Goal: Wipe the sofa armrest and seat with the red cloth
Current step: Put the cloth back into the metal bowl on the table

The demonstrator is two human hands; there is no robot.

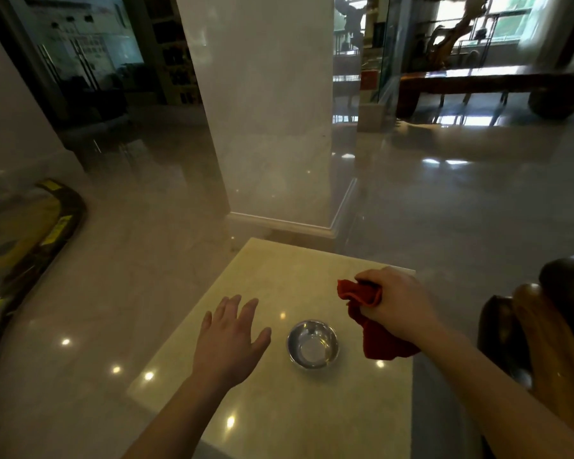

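My right hand point(400, 304) is closed around a crumpled red cloth point(373, 323), which hangs above the right side of a pale stone side table point(272, 409). My left hand point(229, 339) hovers flat over the table with fingers spread and nothing in it. A small steel bowl point(313, 343) stands on the table between the two hands. At the right edge, the dark wooden sofa armrest point(544, 332) curves upward, close beside my right forearm. The sofa seat is out of view.
A wide marble pillar point(272, 111) rises just beyond the table. Glossy tiled floor point(96, 309) surrounds it. A yellow and black curved object point(30, 240) lies at the left. A dark wooden bench point(491, 84) stands far right by a window.
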